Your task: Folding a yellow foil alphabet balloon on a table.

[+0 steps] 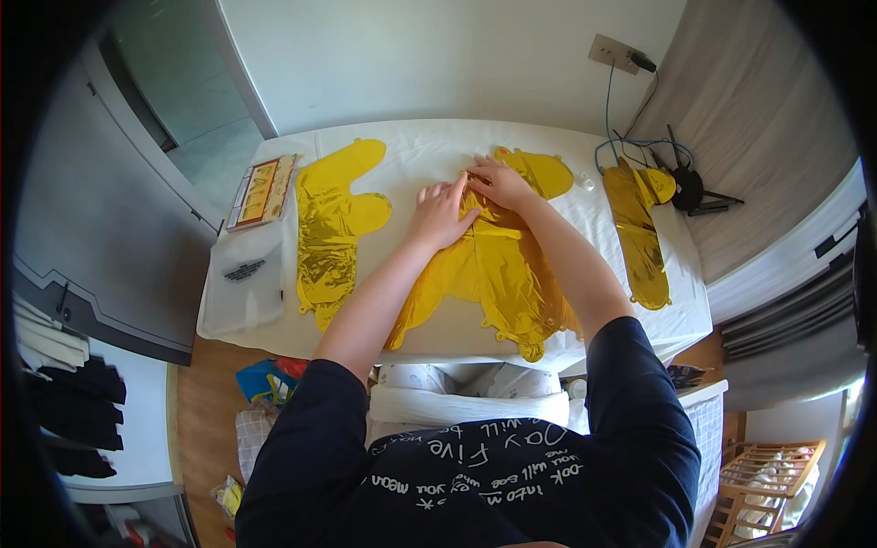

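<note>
lying on white tablecloth (425, 151): gold foil (501, 281); pale wall (438, 64) behind

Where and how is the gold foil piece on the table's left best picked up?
Probably by the rounded lobe jutting from the right side of the gold foil piece, coming from the right with the left hand and pinching the lobe's edge. The piece lies flat, offering little else to grip, and bare white cloth beside the lobe leaves room.

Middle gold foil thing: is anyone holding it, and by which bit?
The left hand and right hand touch the middle gold foil at its crumpled far end; whether they pinch it can't be told.
</note>
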{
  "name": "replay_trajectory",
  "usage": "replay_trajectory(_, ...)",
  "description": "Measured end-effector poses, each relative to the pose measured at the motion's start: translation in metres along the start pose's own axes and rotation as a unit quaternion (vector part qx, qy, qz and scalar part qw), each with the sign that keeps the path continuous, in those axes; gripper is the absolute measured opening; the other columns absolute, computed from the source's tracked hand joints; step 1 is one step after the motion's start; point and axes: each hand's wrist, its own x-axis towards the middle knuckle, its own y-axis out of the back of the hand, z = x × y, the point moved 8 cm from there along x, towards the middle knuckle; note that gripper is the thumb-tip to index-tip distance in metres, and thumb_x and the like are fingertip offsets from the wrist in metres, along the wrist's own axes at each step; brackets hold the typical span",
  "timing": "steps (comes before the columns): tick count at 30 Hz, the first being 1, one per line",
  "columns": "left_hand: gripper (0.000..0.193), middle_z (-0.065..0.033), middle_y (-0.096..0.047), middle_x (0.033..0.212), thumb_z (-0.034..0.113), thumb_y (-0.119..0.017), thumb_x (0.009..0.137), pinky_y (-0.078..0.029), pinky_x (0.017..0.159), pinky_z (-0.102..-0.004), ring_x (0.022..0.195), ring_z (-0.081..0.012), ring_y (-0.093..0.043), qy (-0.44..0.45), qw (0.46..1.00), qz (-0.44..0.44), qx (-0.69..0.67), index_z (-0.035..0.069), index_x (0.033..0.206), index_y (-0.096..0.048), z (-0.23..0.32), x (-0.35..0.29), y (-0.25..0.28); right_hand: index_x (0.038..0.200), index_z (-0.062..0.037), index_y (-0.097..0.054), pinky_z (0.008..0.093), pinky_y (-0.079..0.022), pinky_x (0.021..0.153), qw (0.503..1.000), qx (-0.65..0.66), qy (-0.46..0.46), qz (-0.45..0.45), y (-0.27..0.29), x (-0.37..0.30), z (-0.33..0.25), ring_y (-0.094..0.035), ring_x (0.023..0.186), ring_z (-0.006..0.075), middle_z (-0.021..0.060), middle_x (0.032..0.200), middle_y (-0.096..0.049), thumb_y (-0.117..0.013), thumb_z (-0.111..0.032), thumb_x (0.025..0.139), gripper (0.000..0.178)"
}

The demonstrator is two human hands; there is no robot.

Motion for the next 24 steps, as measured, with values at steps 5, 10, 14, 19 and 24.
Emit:
replay_trajectory(5,0.077,-0.017,-0.06,0.141,0.047,-0.06,0.1,-0.028,0.116,-0.0498,0.137,-0.0323,-0.05,0.002,1.0,0.011,-0.016,0.007,0.16,-0.031,-0.005,0.0,-0.001,0.139,-0.0157,-0.064,0.0537,-0.03,0.123,1.0,-0.006,0.008,-0.007,-0.001,0.005,-0.003,-0.039,0.148,0.0377,0.0166,0.158,-0.046,-0.059,-0.04,0.1,0.046)
replay_trajectory(10,0.076,-0.0167,-0.063,0.138,0.045,-0.061,0.1,-0.029,0.116,-0.05,0.135,-0.0333,-0.052,0.008,1.0,0.013,-0.024,0.006,0.158,-0.031,-0.003,0.004,-0.002,0.139,-0.0165,-0.064,0.0543,-0.03,0.123,1.0,0.014,0.024,0.009,0.008,0.002,-0.005,-0.041,0.147,0.0366,0.0154,0.157,-0.047,-0.059,-0.042,0.101,0.046)
replay_trajectory(14,0.065,-0.016,-0.065,0.135,0.044,-0.063,0.099,-0.031,0.114,-0.0497,0.133,-0.0324,-0.054,-0.002,0.999,0.03,-0.028,0.005,0.147,-0.041,-0.006,0.0,0.003,0.141,-0.0165,-0.063,0.0554,-0.029,0.123,0.998,0.058,-0.003,-0.032,0.008,-0.006,-0.011,-0.041,0.147,0.0351,0.0143,0.157,-0.048,-0.058,-0.043,0.101,0.047)
replay_trajectory(19,0.057,-0.0163,-0.066,0.129,0.04,-0.066,0.097,-0.033,0.112,-0.0505,0.13,-0.0319,-0.055,-0.015,0.997,0.039,-0.061,0.005,0.138,-0.049,-0.005,0.0,0.001,0.142,-0.0148,-0.06,0.057,-0.028,0.123,0.999,-0.01,0.009,-0.036,0.004,-0.016,-0.013,-0.038,0.149,0.0336,0.0138,0.156,-0.049,-0.055,-0.043,0.103,0.049)
replay_trajectory(24,0.056,-0.0146,-0.065,0.131,0.034,-0.069,0.093,-0.032,0.113,-0.0499,0.132,-0.0304,-0.054,-0.016,0.998,0.043,-0.045,0.005,0.137,-0.049,-0.005,-0.002,0.001,0.14,-0.0148,-0.063,0.0557,-0.029,0.123,1.0,-0.024,0.006,-0.018,-0.001,-0.016,-0.015,-0.04,0.148,0.034,0.0133,0.156,-0.049,-0.054,-0.041,0.104,0.045)
